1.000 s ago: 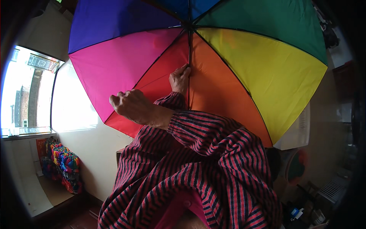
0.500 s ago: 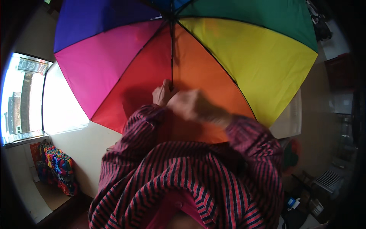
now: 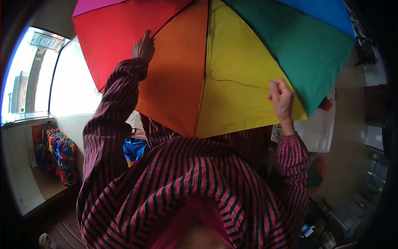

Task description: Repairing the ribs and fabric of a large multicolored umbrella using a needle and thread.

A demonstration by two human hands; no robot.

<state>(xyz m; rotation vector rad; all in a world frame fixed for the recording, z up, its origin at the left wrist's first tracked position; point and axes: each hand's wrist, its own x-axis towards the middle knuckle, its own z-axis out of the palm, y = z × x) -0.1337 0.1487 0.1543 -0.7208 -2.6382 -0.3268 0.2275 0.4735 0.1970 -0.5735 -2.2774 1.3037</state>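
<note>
A rainbow-coloured umbrella (image 3: 174, 79) is spread open before me, its dark ribs showing against red, orange, yellow, green and blue panels. My left hand (image 3: 144, 49) is closed on the dark rib (image 3: 163, 28) between the red and orange panels. Over the yellow panel, my right hand (image 3: 282, 99) is closed in a pinch near the green panel's edge. From its fingers a thin dark thread (image 3: 238, 81) runs left and curls up near the rib between orange and yellow. Whether the fingers also hold a needle is hidden.
A bright window (image 3: 29, 74) is at the left, with a bundle of multicoloured items (image 3: 62, 153) below it. Blue shiny fabric (image 3: 134, 148) lies under my left arm. A white surface (image 3: 321, 128) stands beyond my right hand, and a slatted stool (image 3: 347, 215) at lower right.
The umbrella has turned, carrying the red and orange panels left and bringing yellow to the middle. My hands have moved apart, the left one up and left, the right one rightward with the thread.
</note>
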